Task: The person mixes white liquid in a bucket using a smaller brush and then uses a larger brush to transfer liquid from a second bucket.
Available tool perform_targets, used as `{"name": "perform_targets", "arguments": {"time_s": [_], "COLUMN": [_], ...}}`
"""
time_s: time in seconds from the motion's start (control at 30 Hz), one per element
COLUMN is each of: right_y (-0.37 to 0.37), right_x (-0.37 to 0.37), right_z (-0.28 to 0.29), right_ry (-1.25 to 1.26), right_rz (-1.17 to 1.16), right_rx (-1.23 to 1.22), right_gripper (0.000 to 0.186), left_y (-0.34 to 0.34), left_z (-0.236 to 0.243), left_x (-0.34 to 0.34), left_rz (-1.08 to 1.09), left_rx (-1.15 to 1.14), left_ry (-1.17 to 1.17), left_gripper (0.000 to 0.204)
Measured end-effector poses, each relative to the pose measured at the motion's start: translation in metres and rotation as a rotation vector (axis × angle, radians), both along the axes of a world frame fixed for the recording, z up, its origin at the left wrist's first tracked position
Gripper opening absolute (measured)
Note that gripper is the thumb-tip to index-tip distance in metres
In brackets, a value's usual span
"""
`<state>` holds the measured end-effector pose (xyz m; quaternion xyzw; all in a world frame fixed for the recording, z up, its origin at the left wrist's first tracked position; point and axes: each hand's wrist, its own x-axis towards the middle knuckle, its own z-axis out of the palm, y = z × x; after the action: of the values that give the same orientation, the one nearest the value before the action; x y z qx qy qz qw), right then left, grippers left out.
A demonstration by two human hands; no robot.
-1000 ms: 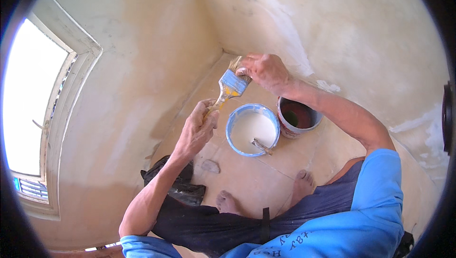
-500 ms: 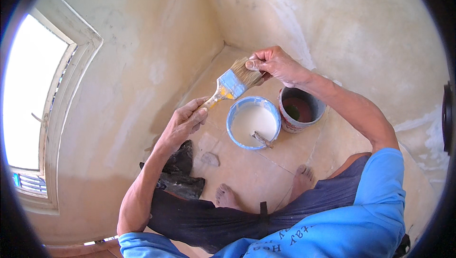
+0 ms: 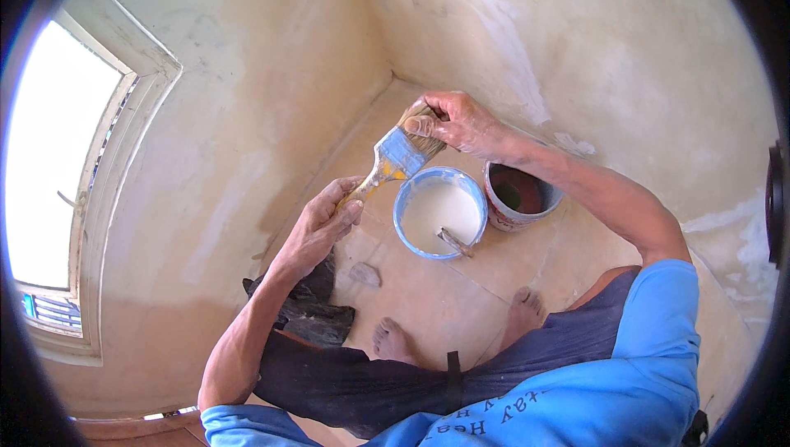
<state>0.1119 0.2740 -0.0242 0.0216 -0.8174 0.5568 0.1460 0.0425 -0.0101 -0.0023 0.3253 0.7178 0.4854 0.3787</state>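
Left hand (image 3: 319, 225): gripping brush (image 3: 400, 151) by handle
Right hand (image 3: 465, 125): pinching its bristles (image 3: 433, 146)
Pail (image 3: 441, 174): white liquid, stick (image 3: 455, 241) against rim
Bucket (image 3: 508, 219): just right of pail

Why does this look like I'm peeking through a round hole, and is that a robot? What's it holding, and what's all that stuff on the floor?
There's no robot here, just a person using two bare hands. The camera is worn on the head and looks down, and its very wide, round lens makes the dark edges and bends straight lines.

The left hand grips the handle of a wide paintbrush. The right hand pinches its bristles.

On the floor stand a blue-rimmed bucket of white liquid and a second bucket, darker inside. Nearby are a grey lump and some crumpled black plastic.
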Motion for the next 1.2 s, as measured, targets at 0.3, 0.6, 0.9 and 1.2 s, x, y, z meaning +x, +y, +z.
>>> {"name": "perform_targets", "arguments": {"time_s": [0.3,0.6,0.9,1.2], "right_y": [-0.014,-0.004,-0.021,-0.011], "right_x": [0.007,0.005,0.002,0.015], "right_z": [0.008,-0.005,0.008,0.011], "right_ry": [-0.077,-0.158,0.047,-0.205], "right_rz": [0.046,-0.066,-0.028,0.125], "right_rx": [-0.341,-0.646,0.039,-0.743], "right_gripper": [0.038,0.04,0.05,0.053], "left_y": [-0.005,-0.009,-0.006,-0.012], "left_z": [-0.004,-0.003,-0.002,-0.011], "left_x": [-0.002,0.001,0.001,-0.004], "left_rz": [-0.012,0.011,-0.027,0.052], "left_rx": [0.062,0.051,0.033,0.134], "left_ry": [0.026,0.011,0.072,-0.246], "left_gripper": [0.05,0.051,0.05,0.042]}}
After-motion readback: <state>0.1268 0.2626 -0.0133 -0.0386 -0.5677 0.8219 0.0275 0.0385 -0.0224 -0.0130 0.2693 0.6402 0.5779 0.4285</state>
